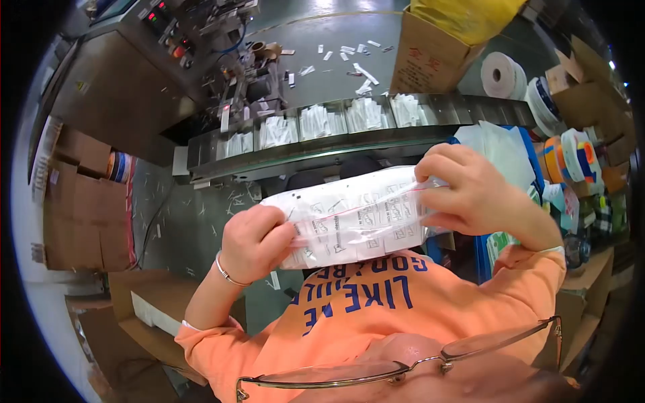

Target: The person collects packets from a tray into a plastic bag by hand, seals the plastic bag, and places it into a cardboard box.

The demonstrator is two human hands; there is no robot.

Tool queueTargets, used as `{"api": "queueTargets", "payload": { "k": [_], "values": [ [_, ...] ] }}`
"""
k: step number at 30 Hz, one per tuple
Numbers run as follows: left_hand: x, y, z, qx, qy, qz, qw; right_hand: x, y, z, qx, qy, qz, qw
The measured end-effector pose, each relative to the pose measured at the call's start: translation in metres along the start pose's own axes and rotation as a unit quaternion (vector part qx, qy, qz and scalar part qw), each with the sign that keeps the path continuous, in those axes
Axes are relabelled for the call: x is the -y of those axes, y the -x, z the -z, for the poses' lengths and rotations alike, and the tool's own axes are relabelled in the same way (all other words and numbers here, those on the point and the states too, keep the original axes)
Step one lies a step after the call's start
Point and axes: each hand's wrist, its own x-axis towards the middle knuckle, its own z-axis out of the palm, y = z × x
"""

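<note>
A clear zip-lock bag [349,218] with a red line along its seal is stretched between my two hands in front of my chest. White packets with black printed drawings and text show through it. My left hand [254,243] is closed on the bag's left end, fingers curled and thumb pressed against the plastic. At the upper right corner, my right hand [463,187] pinches the bag's edge near the red line. Beyond the bag runs a metal conveyor [295,160] whose compartments hold stacks of white packets [321,122].
A machine with a lit control panel [168,33] stands at the far left. Behind the conveyor are a tall carton [430,57] with a yellow liner and a white roll [502,76]. Cardboard boxes [87,215] line the left side. White scraps [363,72] litter the floor.
</note>
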Motion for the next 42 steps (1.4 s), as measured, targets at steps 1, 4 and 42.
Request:
{"api": "queueTargets", "payload": {
  "k": [1, 4, 42],
  "values": [
    [0.002, -0.001, -0.003, -0.003, 0.001, -0.005, 1.000, -0.004, 0.006, -0.012, -0.001, 0.002, -0.005, 1.000],
    [0.012, -0.002, -0.009, 0.014, 0.009, 0.001, 1.000, -0.011, 0.018, -0.030, -0.124, 0.039, 0.011, 0.991],
    [-0.021, -0.070, 0.009, -0.033, -0.127, 0.011, 0.991, -0.031, 0.032, -0.066, -0.284, -0.327, -0.124, 0.893]
  ]
}}
